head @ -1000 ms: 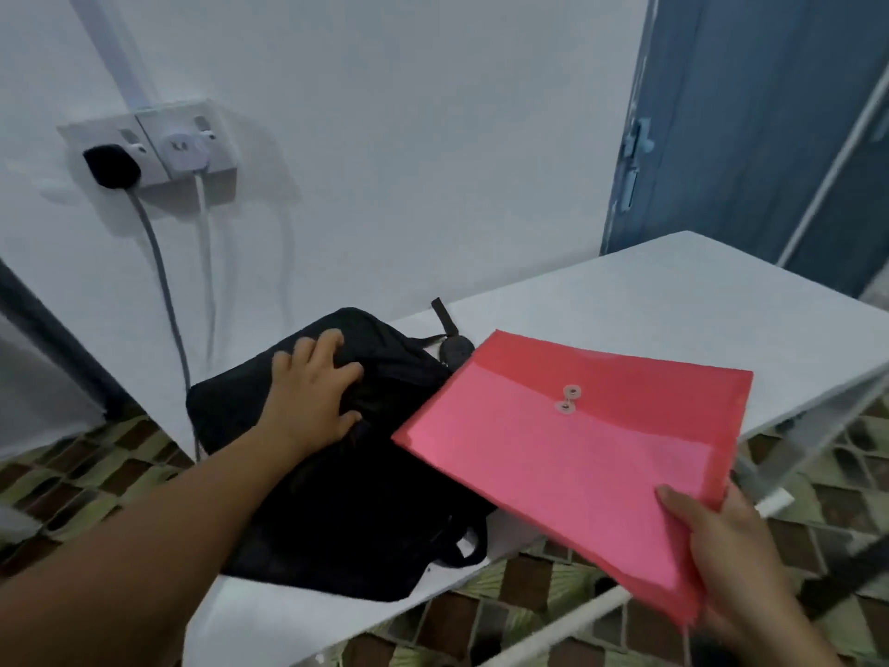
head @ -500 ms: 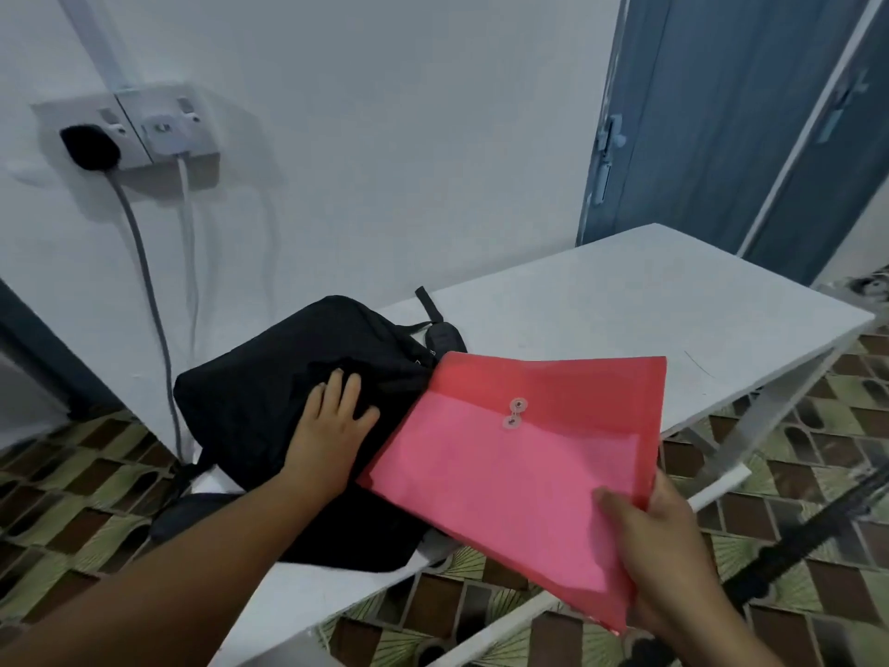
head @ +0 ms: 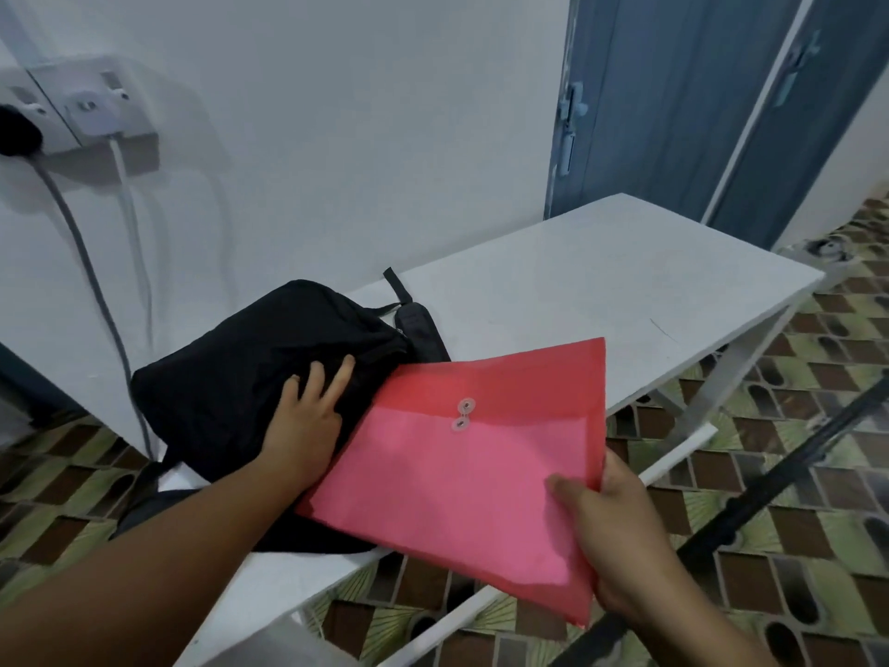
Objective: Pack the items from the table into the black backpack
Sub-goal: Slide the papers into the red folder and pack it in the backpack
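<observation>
Right hand point(head: 620, 536), lower right of frame: thumb on top, fingers under, pinching the near right corner of the red string-tie document envelope point(head: 471, 474). Over the last second it has swung the envelope left; the far left edge now overlaps the black backpack point(head: 250, 368) instead of hanging clear of it.

Left hand point(head: 308, 416), centre left: has slid from the top of the backpack toward its right side, fingers splayed and pressing the fabric, nothing gripped. Looks like it's feeling for the opening; can't tell if the zip is open.

Backpack lies slumped on the left end of the white bench point(head: 601, 281).

Judgement: insertion not yet started. The envelope is lined up, but the mouth needs spreading first.
</observation>
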A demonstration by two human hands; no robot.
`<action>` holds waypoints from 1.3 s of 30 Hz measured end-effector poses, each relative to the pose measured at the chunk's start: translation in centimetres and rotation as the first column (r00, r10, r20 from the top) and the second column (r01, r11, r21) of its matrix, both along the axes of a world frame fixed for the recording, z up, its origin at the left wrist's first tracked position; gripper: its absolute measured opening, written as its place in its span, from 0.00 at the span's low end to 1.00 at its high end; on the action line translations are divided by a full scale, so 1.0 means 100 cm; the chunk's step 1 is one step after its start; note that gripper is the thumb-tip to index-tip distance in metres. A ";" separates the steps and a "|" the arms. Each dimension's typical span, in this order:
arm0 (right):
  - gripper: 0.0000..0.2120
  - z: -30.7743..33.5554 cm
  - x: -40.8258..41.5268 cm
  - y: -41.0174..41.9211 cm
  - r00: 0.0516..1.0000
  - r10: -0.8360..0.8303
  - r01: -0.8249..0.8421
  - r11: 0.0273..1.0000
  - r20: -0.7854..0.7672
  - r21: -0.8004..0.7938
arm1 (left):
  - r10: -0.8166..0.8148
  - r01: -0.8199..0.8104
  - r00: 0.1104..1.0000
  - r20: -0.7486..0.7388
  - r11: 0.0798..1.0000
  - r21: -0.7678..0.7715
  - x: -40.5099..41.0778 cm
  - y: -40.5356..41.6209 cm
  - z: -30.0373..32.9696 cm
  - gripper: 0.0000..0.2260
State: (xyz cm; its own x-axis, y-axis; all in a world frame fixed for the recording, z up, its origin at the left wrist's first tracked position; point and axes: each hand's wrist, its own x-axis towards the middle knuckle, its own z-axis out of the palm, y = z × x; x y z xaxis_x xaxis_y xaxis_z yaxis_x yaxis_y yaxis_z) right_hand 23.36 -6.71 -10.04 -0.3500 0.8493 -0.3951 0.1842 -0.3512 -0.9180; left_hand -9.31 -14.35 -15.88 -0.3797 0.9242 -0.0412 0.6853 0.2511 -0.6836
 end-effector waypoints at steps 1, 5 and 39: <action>0.14 0.000 -0.001 -0.002 1.000 0.007 -0.007 1.000 0.000 -0.004 | -0.002 0.002 1.000 -0.013 1.000 -0.002 0.001 0.000 0.004 0.12; 0.14 0.001 -0.012 -0.008 1.000 0.031 -0.031 0.999 -0.001 -0.035 | 0.001 -0.001 1.000 -0.007 0.997 0.073 -0.002 -0.006 0.014 0.10; 0.12 0.046 -0.018 -0.018 0.994 0.109 -0.109 0.993 -0.003 -0.037 | 0.016 -0.023 0.995 0.095 0.997 0.074 -0.006 -0.010 0.057 0.11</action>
